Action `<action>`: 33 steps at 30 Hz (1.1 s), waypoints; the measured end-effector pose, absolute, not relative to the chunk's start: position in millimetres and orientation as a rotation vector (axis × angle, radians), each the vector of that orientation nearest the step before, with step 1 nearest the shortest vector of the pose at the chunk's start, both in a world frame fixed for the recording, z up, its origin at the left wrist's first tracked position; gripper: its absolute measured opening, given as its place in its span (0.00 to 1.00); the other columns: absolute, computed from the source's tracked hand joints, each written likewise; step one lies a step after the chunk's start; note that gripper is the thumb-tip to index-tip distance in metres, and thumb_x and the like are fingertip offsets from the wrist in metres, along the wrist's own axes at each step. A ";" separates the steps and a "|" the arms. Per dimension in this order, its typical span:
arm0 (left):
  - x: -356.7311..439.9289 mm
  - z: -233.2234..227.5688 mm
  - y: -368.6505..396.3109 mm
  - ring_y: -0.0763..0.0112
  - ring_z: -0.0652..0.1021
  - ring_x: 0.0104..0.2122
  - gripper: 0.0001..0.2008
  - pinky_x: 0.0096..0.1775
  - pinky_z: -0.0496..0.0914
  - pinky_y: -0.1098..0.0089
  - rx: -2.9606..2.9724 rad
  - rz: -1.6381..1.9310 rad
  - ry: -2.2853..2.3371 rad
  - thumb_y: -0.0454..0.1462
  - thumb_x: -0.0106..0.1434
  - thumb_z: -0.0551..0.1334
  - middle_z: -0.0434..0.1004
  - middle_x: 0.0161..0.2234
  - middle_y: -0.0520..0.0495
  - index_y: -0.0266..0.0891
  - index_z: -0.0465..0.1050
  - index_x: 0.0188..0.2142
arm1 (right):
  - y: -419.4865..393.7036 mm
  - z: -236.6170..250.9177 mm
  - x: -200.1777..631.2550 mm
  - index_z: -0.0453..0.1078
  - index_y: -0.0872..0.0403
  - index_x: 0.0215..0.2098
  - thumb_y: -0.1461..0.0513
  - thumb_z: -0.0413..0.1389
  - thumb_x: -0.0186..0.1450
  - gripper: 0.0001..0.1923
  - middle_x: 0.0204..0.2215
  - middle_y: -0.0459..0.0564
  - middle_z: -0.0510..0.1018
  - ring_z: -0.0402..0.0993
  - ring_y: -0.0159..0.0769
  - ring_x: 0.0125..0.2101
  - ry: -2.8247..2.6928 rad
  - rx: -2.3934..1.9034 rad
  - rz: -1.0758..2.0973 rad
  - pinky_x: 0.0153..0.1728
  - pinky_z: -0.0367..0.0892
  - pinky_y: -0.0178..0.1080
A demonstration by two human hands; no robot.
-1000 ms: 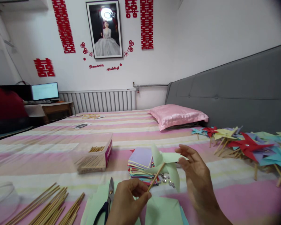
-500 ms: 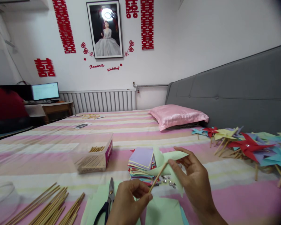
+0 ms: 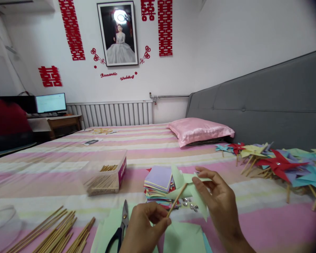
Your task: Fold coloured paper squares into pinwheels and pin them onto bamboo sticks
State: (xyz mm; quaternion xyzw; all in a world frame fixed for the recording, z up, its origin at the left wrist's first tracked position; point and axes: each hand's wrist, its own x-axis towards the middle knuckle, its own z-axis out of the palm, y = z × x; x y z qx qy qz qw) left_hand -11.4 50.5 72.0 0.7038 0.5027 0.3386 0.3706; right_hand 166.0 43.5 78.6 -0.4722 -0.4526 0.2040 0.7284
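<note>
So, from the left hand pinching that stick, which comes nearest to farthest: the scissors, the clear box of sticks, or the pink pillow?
Measured from the left hand:
1. Scissors, just to its left on the green paper.
2. Clear box of sticks, further up and left on the bed.
3. Pink pillow, far back by the headboard.

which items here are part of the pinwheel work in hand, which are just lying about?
In use:
left hand pinching the wooden stick
right hand on the green paper pinwheel
silver pins
stack of coloured paper squares
scissors
loose sticks

Lying about:
finished pinwheels
pink pillow
stick box
monitor
</note>
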 end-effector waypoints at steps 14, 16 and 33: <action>-11.5 70.9 51.3 0.68 0.73 0.24 0.07 0.28 0.65 0.70 1.790 0.862 1.271 0.36 0.48 0.60 0.76 0.21 0.46 0.33 0.75 0.24 | 40.8 81.3 166.9 0.71 0.54 0.21 0.57 0.58 0.53 0.09 0.38 0.53 0.74 0.68 0.45 0.41 -1.151 -1.233 0.108 0.42 0.61 0.45; -10.4 72.0 51.0 0.68 0.73 0.24 0.06 0.28 0.65 0.71 1.786 0.850 1.279 0.35 0.47 0.61 0.76 0.21 0.46 0.33 0.74 0.23 | 41.2 80.4 166.4 0.72 0.53 0.22 0.57 0.58 0.54 0.08 0.36 0.53 0.74 0.68 0.45 0.41 -1.161 -1.242 0.102 0.42 0.61 0.44; -10.6 71.7 52.8 0.69 0.73 0.24 0.04 0.29 0.65 0.71 1.802 0.857 1.255 0.32 0.47 0.61 0.76 0.22 0.47 0.34 0.75 0.23 | 37.2 83.6 163.8 0.71 0.54 0.27 0.54 0.56 0.55 0.11 0.24 0.48 0.77 0.72 0.41 0.30 -1.091 -1.273 0.283 0.33 0.65 0.39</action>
